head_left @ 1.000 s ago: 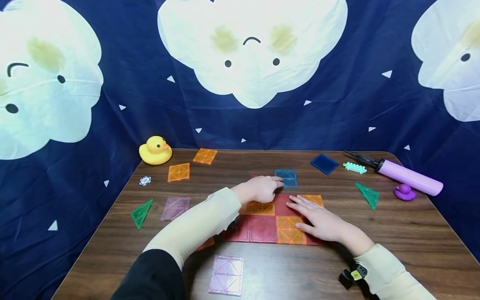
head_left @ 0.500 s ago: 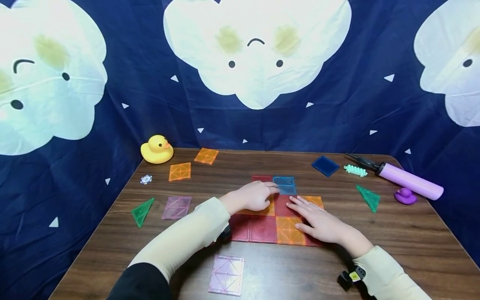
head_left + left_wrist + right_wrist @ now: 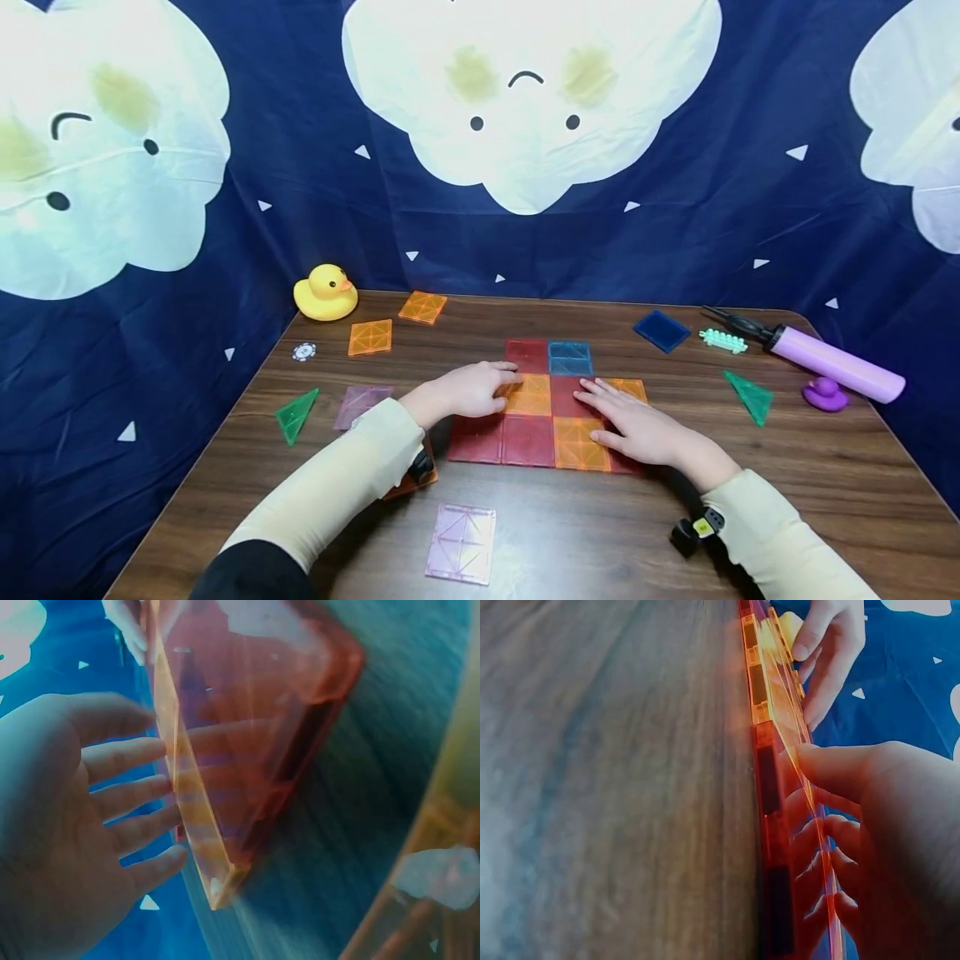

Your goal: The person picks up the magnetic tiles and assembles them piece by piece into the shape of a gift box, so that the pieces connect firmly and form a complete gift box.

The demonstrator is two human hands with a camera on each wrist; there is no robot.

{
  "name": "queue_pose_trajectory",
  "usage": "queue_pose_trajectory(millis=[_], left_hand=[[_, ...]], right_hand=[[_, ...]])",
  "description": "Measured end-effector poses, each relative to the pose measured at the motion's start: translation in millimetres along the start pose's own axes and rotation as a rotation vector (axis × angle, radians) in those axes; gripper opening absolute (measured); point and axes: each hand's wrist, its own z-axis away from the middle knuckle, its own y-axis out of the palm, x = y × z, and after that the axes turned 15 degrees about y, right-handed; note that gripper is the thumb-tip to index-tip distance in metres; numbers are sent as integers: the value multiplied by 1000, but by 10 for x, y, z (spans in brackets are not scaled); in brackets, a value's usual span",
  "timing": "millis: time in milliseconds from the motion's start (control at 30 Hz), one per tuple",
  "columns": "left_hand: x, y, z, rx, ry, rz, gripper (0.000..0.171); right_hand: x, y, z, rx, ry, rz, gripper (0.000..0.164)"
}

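Tiles (image 3: 528, 440) in red, orange and blue lie flat on the table (image 3: 577, 542), joined in three rows, between the two hands and partly beneath them. At the back, a red tile (image 3: 527, 357) sits beside a blue tile (image 3: 570, 358), both just beyond the fingertips of the left hand (image 3: 472, 390). That hand comes in from the left, over the orange tile (image 3: 531, 394) of the middle row. Its fingers are loose and slightly spread, curled round nothing; whether the tips touch the tile I cannot tell. Facing it, the right hand (image 3: 641, 429) lies across the right end of the block, fingers straight and fanned, palm down. Its fingertips rest on the middle red tile (image 3: 570, 398) and its thumb touches the front orange tile (image 3: 579, 446); the same hand partly covers another orange tile (image 3: 630, 388) behind its fingers. A loose orange tile (image 3: 411, 487) shows near the left wrist, apart from the block. Nearer the person lies a clear purple tile (image 3: 461, 544), and left of the left hand a pink tile (image 3: 362, 403). Farther off are a yellow duck (image 3: 326, 293), a purple duck (image 3: 825, 394) and a pump (image 3: 836, 362).
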Motion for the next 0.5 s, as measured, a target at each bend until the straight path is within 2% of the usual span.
queue_pose_trajectory(millis=[100,200,367,500], left_hand=[[6,34,-2,18,-24,20,61],[-14,57,-6,21,-46,33,69],[-26,60,-11,22,-57,21,74],[-46,53,-15,19,-59,3,74]], right_hand=[[56,5,-1,-26,10,28,63],[183,52,37,-82,-19,79,59],[588,195,194,-165,-192,123,48],[909,329,337,-130,-356,128,43]])
